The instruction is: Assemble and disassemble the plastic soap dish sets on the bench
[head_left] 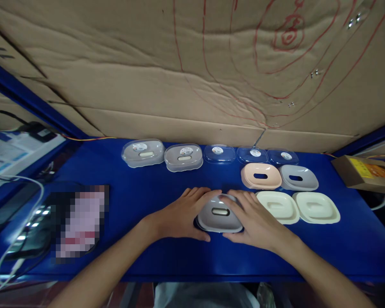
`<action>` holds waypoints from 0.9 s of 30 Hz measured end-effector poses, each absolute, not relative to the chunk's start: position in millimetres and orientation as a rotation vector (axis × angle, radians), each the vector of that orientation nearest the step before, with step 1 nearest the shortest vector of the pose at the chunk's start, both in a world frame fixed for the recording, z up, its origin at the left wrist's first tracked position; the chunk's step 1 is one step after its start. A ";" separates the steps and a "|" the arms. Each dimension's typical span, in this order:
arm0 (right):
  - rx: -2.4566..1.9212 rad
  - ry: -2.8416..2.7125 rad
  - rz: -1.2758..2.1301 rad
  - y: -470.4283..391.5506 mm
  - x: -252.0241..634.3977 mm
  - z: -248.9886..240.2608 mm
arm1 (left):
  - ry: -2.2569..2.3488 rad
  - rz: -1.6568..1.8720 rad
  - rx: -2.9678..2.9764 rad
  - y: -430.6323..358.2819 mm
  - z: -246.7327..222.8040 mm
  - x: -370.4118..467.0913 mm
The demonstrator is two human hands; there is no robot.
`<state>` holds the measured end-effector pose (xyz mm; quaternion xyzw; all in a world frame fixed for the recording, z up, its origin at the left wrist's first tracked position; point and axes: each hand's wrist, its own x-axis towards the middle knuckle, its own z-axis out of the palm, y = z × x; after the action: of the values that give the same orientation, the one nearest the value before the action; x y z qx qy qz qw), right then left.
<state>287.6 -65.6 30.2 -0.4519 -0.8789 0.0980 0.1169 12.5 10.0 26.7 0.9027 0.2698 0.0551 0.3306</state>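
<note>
Between my hands, near the middle front of the blue table, sits a grey oval soap dish [220,221], with something cream-coloured showing through its slot. My left hand [179,216] grips its left side, thumb at the near edge and fingers at the far edge. On its right side my right hand [258,220] grips it in the same way. Just right of that hand lie two cream trays [279,209], the nearer one partly hidden by it. Behind them are a peach slotted dish [274,177] and a grey slotted dish [306,177].
Along the back lie three clear lids [220,157] with round stickers. Left of them stand two grey soap dishes [183,162] under clear covers. A cardboard box [353,171] is at right, white cables [35,209] and a blurred-out item [83,218] at left. A cardboard wall [131,85] rises behind.
</note>
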 end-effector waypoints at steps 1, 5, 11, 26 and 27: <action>-1.322 -2.574 0.285 -66.9 286.5 28.5 | 0.712 0.140 2.374 9.4 27.0 12.4; -1.352 -2.572 0.387 -70.8 289.6 26.2 | 0.711 0.150 2.459 6.3 25.8 13.1; -1.379 -2.479 0.551 -17.2 317.0 47.0 | 0.697 0.153 2.472 3.6 23.0 12.1; -1.589 -2.493 0.129 96.4 304.1 32.7 | 0.731 0.074 2.410 3.4 32.7 10.6; -1.581 -2.495 0.119 93.5 304.1 36.3 | 0.733 0.075 2.407 3.6 32.8 10.0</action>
<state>304.1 93.5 36.3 -0.5327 -0.8403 0.0400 0.0926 10.0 3.6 32.8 0.9099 0.2772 0.0285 0.3072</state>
